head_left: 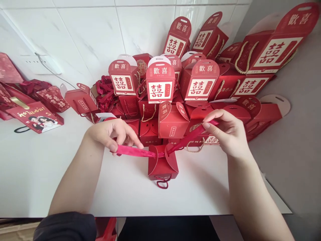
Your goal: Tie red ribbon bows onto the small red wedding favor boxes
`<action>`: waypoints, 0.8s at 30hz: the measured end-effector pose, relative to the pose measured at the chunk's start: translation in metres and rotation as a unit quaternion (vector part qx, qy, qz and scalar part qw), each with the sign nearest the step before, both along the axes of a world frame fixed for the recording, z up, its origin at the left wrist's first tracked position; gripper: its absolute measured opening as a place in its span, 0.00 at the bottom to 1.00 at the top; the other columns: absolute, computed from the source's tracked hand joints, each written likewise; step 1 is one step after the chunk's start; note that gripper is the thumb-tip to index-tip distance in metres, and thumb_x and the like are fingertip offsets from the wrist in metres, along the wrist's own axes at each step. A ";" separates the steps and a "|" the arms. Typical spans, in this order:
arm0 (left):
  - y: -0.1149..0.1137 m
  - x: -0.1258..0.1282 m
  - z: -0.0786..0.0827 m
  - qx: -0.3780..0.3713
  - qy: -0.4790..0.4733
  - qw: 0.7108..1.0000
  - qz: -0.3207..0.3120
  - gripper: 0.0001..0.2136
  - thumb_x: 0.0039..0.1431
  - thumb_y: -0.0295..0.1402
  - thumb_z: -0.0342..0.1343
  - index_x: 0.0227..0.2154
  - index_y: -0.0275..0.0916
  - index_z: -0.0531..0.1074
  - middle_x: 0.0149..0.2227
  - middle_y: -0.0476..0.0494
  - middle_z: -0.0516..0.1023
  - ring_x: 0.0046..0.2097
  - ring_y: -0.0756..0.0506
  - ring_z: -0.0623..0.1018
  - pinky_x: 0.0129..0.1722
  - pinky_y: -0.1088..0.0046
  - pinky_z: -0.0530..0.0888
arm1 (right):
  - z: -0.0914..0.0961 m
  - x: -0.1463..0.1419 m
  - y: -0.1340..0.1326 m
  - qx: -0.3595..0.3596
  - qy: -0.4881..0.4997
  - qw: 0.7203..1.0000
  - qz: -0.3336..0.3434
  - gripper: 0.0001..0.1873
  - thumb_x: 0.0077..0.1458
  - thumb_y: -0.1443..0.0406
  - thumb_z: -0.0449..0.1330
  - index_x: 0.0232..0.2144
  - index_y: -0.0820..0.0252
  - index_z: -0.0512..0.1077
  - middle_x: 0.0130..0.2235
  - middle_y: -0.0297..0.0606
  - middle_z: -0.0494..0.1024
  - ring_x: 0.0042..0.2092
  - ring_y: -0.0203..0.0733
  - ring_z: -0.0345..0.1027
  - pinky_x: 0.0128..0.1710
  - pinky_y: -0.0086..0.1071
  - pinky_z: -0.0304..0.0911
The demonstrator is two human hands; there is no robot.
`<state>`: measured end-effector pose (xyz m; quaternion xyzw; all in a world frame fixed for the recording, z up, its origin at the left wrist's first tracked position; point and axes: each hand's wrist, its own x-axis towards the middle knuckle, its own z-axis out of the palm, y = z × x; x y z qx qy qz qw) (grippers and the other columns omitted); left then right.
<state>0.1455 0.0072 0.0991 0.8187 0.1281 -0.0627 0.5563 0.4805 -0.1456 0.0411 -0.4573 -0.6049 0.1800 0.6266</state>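
Our left hand point(110, 134) and right hand point(225, 132) are well apart, each pinching one side of a red satin ribbon point(135, 151) that runs through the closed flaps of the little red gift box point(163, 164) between them. So we're on the ribbon bit, lol, with stacked red favor boxes point(198, 80) just beyond our hands.

left hand point(110, 134) pinching, right hand point(227, 134) pinching, both held apart
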 end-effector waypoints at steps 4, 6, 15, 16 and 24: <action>-0.017 0.015 -0.005 -0.025 -0.101 0.991 0.082 0.21 0.37 0.56 0.64 0.09 0.43 0.75 0.23 0.33 0.79 0.26 0.42 0.73 0.28 0.60 0.72 | 0.021 -0.014 0.005 0.072 0.001 0.996 -0.045 0.09 0.54 0.61 0.67 0.38 0.52 0.72 0.37 0.38 0.72 0.35 0.40 0.67 0.31 0.33 0.66; -0.027 0.024 -0.003 -0.026 -0.164 0.973 0.162 0.19 0.38 0.53 0.66 0.11 0.43 0.76 0.22 0.37 0.79 0.27 0.42 0.73 0.30 0.61 0.73 | 0.033 -0.018 0.009 0.092 0.016 0.995 -0.039 0.12 0.55 0.60 0.66 0.42 0.50 0.71 0.38 0.38 0.72 0.36 0.40 0.69 0.33 0.34 0.68; -0.065 0.074 0.024 -0.019 -0.377 0.837 0.397 0.14 0.48 0.33 0.69 0.39 0.42 0.75 0.32 0.50 0.82 0.38 0.48 0.81 0.40 0.74 0.75 | 0.058 -0.060 0.025 0.106 0.061 0.992 0.030 0.21 0.60 0.59 0.62 0.54 0.49 0.64 0.36 0.34 0.73 0.36 0.39 0.72 0.35 0.34 0.70; -0.067 0.078 0.024 -0.029 -0.383 0.830 0.404 0.16 0.49 0.32 0.69 0.42 0.43 0.74 0.33 0.51 0.83 0.38 0.48 0.81 0.40 0.74 0.75 | 0.057 -0.066 0.026 0.098 0.075 0.991 0.042 0.22 0.58 0.60 0.63 0.54 0.49 0.64 0.35 0.33 0.73 0.36 0.38 0.72 0.36 0.33 0.71; -0.067 0.079 0.002 -0.002 -0.314 0.865 0.391 0.08 0.55 0.38 0.64 0.28 0.38 0.78 0.28 0.49 0.81 0.29 0.52 0.78 0.33 0.76 0.75 | 0.045 -0.082 0.033 -0.024 0.171 0.977 0.127 0.22 0.51 0.63 0.69 0.46 0.57 0.67 0.32 0.32 0.76 0.34 0.37 0.73 0.37 0.33 0.72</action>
